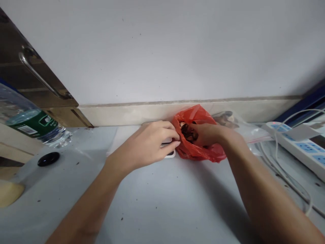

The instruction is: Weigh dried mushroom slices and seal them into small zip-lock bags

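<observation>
A red plastic bag stands with its mouth open near the wall, and dark brown pieces show inside. My left hand is at the bag's left rim, thumb and fingertips closed on the plastic edge. Under that hand lies a white flat object with rounded corners, mostly covered. My right hand reaches into the bag from the right, by the brown pieces; its fingertips are hidden, so I cannot tell whether it holds any.
A clear zip bag with brownish contents lies behind the red bag. To the right are a white power strip and white cables. At left stand a green-labelled water bottle and a black oval object. The wall closes off the back.
</observation>
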The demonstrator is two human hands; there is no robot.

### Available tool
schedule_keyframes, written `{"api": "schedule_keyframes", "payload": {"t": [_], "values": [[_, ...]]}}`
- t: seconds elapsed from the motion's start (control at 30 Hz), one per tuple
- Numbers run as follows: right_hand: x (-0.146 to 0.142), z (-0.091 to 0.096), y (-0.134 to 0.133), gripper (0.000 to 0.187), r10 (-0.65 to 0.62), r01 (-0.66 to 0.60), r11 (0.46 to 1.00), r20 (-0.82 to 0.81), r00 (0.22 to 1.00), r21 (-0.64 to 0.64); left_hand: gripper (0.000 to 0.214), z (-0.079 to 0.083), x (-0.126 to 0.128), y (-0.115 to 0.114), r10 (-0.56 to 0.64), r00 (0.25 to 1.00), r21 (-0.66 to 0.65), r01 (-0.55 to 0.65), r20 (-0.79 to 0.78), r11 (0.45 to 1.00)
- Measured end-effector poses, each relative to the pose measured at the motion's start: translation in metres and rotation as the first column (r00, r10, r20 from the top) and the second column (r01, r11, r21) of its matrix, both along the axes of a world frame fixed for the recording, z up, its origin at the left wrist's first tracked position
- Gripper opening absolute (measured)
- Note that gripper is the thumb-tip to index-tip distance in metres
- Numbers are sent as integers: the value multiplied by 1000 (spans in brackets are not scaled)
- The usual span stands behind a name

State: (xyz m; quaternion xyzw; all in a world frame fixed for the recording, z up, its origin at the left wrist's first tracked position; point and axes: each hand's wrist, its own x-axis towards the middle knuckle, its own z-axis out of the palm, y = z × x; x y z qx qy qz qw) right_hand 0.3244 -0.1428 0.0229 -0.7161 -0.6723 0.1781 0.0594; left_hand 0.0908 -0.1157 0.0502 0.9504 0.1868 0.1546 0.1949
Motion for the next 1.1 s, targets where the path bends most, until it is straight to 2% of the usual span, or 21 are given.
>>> {"api": "schedule_keyframes", "payload": {"t": [0.07, 0.17, 0.33, 0.47, 0.63, 0.7, 0.83, 0.9, 1.1], "values": [[-3, 8, -2, 17, -39, 42, 993, 33, 999, -108, 26, 0, -2, 2, 10, 1000, 8, -10, -7, 1000], [-5, 19, -5, 21, -51, 52, 988, 11, 999, -147, 25, 0, -6, 4, 23, 1000, 28, -22, -11, 999], [1, 28, -8, 21, -40, 40, 992, 0, 999, -123, 20, 3, -11, 6, 39, 999, 26, -38, -17, 999], [12, 34, -9, 13, -61, 62, 995, 21, 998, -84, 21, 7, -19, 9, 71, 995, 28, -69, -67, 997], [24, 37, -12, 19, 40, -41, 999, -40, 998, -20, 23, 10, -35, 18, 158, 976, 69, -149, -149, 986], [23, 36, -12, 21, 55, -57, 998, -45, 997, -28, 24, 9, -39, 20, 175, 971, 74, -164, -163, 984], [14, 35, -10, 24, -11, 11, 996, 7, 1000, -94, 28, 10, -40, 20, 229, 940, 11, -234, -252, 972], [12, 36, -9, 25, -34, 34, 994, -2, 999, -100, 30, 11, -38, 18, 217, 932, -14, -230, -291, 973], [14, 41, -12, 11, -4, 2, 997, -28, 1000, -76, 38, 10, -38, 16, 187, 925, -58, -218, -331, 974]]}}
